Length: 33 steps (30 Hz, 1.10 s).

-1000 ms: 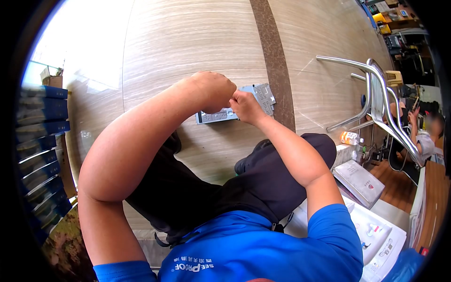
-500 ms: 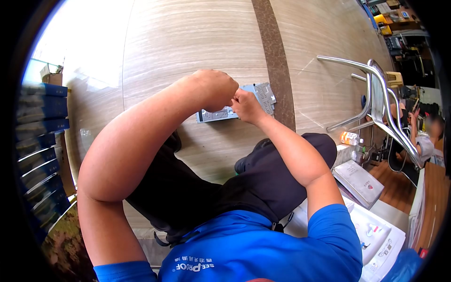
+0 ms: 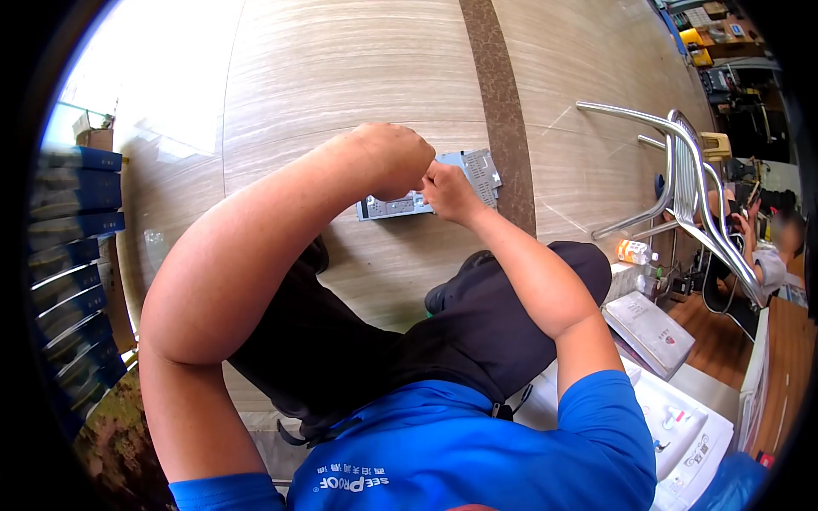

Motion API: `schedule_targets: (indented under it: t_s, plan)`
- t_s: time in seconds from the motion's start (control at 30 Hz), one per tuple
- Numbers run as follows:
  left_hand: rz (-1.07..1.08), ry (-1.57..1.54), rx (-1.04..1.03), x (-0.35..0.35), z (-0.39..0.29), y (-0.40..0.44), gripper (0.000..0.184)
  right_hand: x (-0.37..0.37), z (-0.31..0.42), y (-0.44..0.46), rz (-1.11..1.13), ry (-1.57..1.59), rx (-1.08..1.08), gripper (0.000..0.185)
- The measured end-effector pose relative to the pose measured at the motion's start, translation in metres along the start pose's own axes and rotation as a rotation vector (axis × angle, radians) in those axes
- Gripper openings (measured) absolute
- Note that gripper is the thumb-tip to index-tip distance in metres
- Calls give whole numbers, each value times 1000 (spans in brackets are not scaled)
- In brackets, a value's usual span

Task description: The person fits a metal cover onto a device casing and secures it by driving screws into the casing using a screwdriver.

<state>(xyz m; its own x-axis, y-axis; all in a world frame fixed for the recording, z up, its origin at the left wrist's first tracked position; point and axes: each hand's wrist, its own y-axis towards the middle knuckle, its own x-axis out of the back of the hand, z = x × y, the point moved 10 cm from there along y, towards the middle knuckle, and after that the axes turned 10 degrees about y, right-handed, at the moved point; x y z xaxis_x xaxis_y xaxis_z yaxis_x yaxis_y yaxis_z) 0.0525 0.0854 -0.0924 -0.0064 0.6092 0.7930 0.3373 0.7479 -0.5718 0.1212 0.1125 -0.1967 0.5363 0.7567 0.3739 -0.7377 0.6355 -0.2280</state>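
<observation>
A flat grey metal case [image 3: 482,175] lies on the tiled floor in front of me, with slots and holes in its right-hand plate and cut-outs along its near side. My left hand [image 3: 394,160] is over its middle, wrist bent and fingers curled downward, mostly hidden behind the back of the hand. Close against it, my right hand [image 3: 450,192] is closed, thumb and index finger pinched together near the left fingertips. Whatever lies between the fingers is too small or covered to make out.
At the right stands a metal-framed chair [image 3: 686,170], with a bottle with an orange label [image 3: 635,252] and a grey book-like box [image 3: 649,332] nearer me. Blue boxes [image 3: 81,196] are stacked at the left. Another person [image 3: 771,255] sits at the far right.
My hands stay almost in place over the metal case; the left hand has shifted very slightly. At the far right, the other person has moved a little.
</observation>
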Motion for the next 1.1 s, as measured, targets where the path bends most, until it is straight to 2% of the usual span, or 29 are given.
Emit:
schedule_targets:
  t_s: [0.07, 0.13, 0.33, 0.57, 0.67, 0.73, 1.1]
  plan:
    - [14, 6, 0, 0, -1, 0, 30, 6, -1, 0, -51, 2, -67, 11]
    - [27, 11, 0, -1, -1, 0, 30, 10, 6, -1, -60, -92, -43, 14]
    - [22, 23, 1, -1, -1, 1, 29, 5, 14, 0, -1, -69, 73, 14]
    - [44, 17, 8, 0, -1, -1, 28, -3, 4, -2, 39, -34, 18, 13]
    - [29, 25, 4, -2, 0, 0, 28, 3, 10, -2, -26, -55, 74, 12]
    - [24, 34, 1, -2, 0, 1, 28, 11, 11, -2, -94, -121, 17, 11]
    - [23, 27, 4, -3, 1, 3, 28, 4, 22, -3, -11, -97, 91, 12]
